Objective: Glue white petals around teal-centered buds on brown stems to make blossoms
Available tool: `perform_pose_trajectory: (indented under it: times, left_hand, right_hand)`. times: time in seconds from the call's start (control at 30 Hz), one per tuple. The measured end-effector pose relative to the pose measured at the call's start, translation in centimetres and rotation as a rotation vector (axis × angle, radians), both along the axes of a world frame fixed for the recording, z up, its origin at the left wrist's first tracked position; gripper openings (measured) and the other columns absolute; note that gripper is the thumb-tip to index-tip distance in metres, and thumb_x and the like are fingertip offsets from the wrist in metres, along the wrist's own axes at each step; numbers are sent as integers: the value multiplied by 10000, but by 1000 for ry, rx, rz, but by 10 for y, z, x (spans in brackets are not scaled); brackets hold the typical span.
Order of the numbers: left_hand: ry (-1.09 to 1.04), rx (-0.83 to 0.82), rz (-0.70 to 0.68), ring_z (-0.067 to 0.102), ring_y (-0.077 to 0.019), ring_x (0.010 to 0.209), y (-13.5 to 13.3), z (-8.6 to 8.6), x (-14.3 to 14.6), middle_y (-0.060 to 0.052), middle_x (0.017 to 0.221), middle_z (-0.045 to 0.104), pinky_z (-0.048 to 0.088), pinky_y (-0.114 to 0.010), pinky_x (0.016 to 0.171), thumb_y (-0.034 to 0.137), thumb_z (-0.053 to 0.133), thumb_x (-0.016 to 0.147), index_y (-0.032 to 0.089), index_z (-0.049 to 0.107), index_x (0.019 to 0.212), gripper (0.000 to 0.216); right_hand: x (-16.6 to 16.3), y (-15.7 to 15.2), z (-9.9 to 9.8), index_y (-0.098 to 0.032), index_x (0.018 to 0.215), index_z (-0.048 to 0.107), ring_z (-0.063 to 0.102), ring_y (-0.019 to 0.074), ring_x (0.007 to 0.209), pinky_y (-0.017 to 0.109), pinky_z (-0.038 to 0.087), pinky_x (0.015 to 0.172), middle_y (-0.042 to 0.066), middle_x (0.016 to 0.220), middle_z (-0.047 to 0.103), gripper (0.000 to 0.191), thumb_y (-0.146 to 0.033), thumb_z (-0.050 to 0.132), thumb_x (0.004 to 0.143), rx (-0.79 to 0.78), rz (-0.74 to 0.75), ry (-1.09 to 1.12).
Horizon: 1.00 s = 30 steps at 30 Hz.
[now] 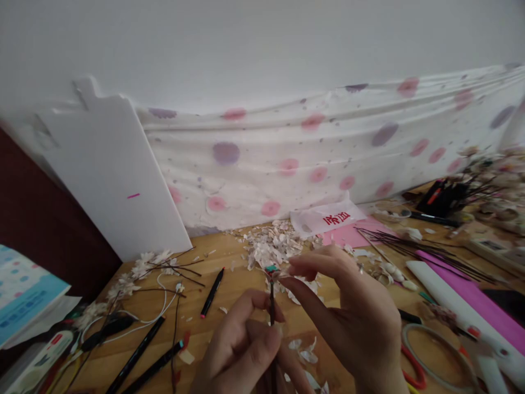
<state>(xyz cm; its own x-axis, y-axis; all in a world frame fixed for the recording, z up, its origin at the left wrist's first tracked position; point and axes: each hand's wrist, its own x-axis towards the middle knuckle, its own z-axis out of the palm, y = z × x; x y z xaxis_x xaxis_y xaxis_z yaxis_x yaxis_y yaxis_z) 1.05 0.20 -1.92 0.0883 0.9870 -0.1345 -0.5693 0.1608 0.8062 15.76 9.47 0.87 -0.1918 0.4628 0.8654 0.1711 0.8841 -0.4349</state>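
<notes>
My left hand [250,345] is closed around a thin dark stem [272,306], which stands upright between thumb and fingers. At the stem's top sits a small green flower centre [271,268] with a pinkish petal-like piece beside it. My right hand [344,312] comes in from the right, its thumb and forefinger pinched at the stem's top on what looks like a small petal; the fingertips partly hide it. Behind both hands lies a heap of pale loose petals [274,246], and a few more petals [305,350] are scattered below the right hand.
Black markers [212,293] and a white cable [164,306] lie at left, near white blossom twigs [143,268]. A white foam board [118,180] leans on the wall. At right are dark bare stems [410,249], a tape roll [438,355] and red-handled scissors [414,369].
</notes>
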Motion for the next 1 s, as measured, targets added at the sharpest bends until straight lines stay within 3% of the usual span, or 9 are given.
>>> perform_pose_trajectory:
  times: [0.1,0.2,0.33,0.53,0.63,0.73,0.9,1.0]
  left_hand:
    - [-58,62,-23,658,-102,430,7,-5,1,-49,641,812,458,-134,463,455,727,967,208,616,1051,284]
    - [-69,143,-11,650,-92,421,10,-7,2,-58,661,824,440,-119,454,453,718,973,205,627,1019,268]
    - [72,195,-3,696,-107,497,11,-2,0,-61,745,844,444,-129,471,463,694,990,223,664,1048,249]
    - [364,254,76,759,-179,691,12,10,0,-48,796,825,480,-198,537,554,684,964,261,779,1106,339]
    - [453,280,143,733,-165,706,10,10,0,-33,782,812,480,-193,557,570,677,963,273,808,1048,335]
    - [572,289,198,665,-145,631,8,8,-2,-24,781,805,503,-208,572,582,668,962,285,820,1027,340]
    - [738,308,296,634,-147,616,8,-4,-10,-44,789,753,532,-228,595,603,670,951,263,842,1025,389]
    - [779,336,383,657,-141,632,7,-11,-13,-43,843,731,542,-230,615,552,700,952,263,842,1030,332]
  right_hand:
    - [-1,0,-3,-282,1036,648,599,121,685,221,517,634,-45,798,645,211,-130,738,920,-125,27,100]
    - [-3,1,-7,-264,911,638,562,118,632,211,483,567,-41,737,607,107,-247,739,944,-375,146,164]
    - [-9,3,-10,-233,888,700,562,110,581,207,454,524,-23,683,630,247,-469,754,935,-749,523,151]
    - [-16,5,-21,-222,891,740,520,87,413,178,405,408,-55,527,589,271,-476,832,870,-993,989,229]
    - [-16,7,-31,-205,909,764,489,60,404,156,394,427,-62,510,567,231,-409,859,860,-1024,1114,274]
    - [-15,9,-31,-204,897,795,455,46,426,147,366,434,-54,534,551,179,-372,852,871,-974,1106,313]
    - [-16,7,-9,-221,774,844,354,53,471,160,319,421,-59,558,425,160,-364,878,838,-821,1001,320]
    - [-18,5,0,-279,795,871,288,60,497,165,334,432,-72,591,327,65,-334,893,822,-810,1051,324]
